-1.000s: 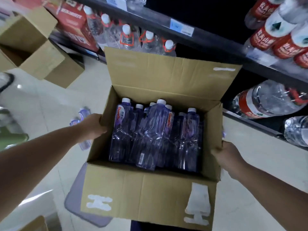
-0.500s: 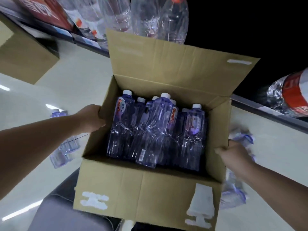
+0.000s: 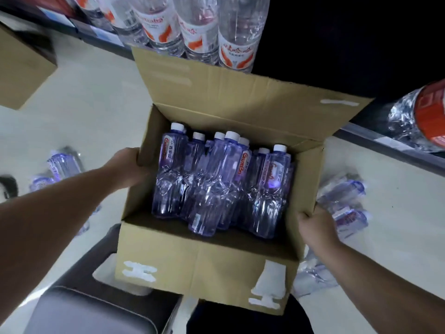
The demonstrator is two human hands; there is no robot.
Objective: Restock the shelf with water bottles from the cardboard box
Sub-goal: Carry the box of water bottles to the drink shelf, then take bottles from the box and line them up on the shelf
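Against half a second ago, the cardboard box (image 3: pixel 204 268) sits lower under the shelf (image 3: pixel 375 141). The printed labels of the big bottles (image 3: pixel 195 27) above its raised far flap are now readable, and more of the grey stool (image 3: pixel 96 309) shows under its near left corner. Both hands keep the same hold. The left hand (image 3: pixel 127 167) grasps the box's left wall toward the far corner, with its fingers hidden behind the cardboard. The right hand (image 3: pixel 315 225) is curled over the top edge of the right wall, close to the near right corner. Whether the box rests on the stool or hangs in the hands cannot be told. The water bottles (image 3: pixel 216 184), tinted purple, stand upright and packed together inside the box, leaning slightly. Seven white caps can be counted, and others may be hidden behind them. On the shelf at least four big clear bottles with red and white labels stand in a row along its front edge. One red-labelled bottle (image 3: pixel 419 116) lies on its side at the right end. Loose purple bottles lie on the floor (image 3: pixel 96 104) on both sides of the box: a blurred group on the left (image 3: pixel 62 165) and a blurred heap (image 3: pixel 344 203) on the right, too smeared to count. One second box (image 3: pixel 24 68) stands at the far left.
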